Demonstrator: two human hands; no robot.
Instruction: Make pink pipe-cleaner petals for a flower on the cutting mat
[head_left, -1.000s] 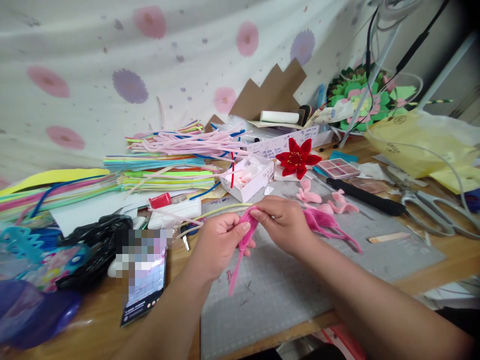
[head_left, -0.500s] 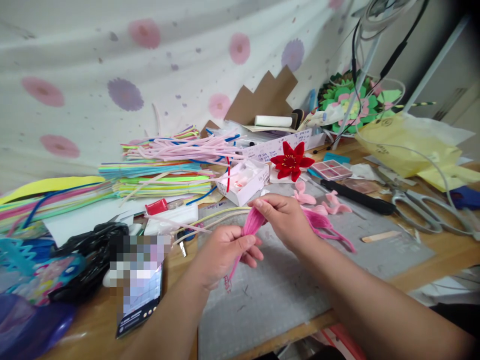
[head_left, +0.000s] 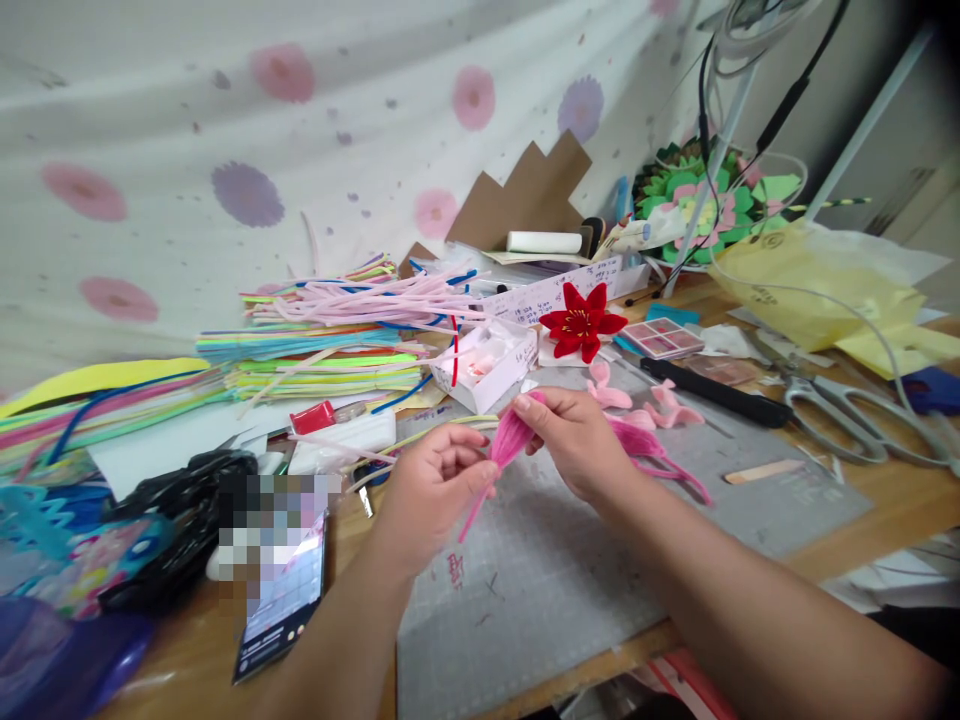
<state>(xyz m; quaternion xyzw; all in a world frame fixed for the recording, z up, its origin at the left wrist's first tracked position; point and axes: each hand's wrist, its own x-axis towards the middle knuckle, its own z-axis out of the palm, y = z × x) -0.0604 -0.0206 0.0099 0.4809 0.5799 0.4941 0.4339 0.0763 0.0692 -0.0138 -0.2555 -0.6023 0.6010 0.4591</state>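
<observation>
A bright pink fuzzy petal-shaped piece (head_left: 511, 438) hangs above the grey cutting mat (head_left: 540, 600), with a thin stem pointing down to the left. My right hand (head_left: 562, 430) pinches its upper end between thumb and fingers. At its lower, narrow end, the thumb and fingers of my left hand (head_left: 442, 485) are closed on the piece near the stem. More dark pink pieces (head_left: 649, 450) lie on the mat, partly behind my right hand. Pale pink curled pieces (head_left: 671, 405) rest just beyond them.
Behind the mat stand a white box (head_left: 499, 365) and a red flower (head_left: 583, 322). Bundles of coloured pipe cleaners (head_left: 322, 375) lie at the left, above a phone (head_left: 285, 590). Large scissors (head_left: 847, 420) and a wooden stick (head_left: 761, 472) are at the right.
My left hand's fingers have shifted and curled near the lower end of the pink piece. More of the piece's upper part shows at my right hand, and its stem remains pointing down.
</observation>
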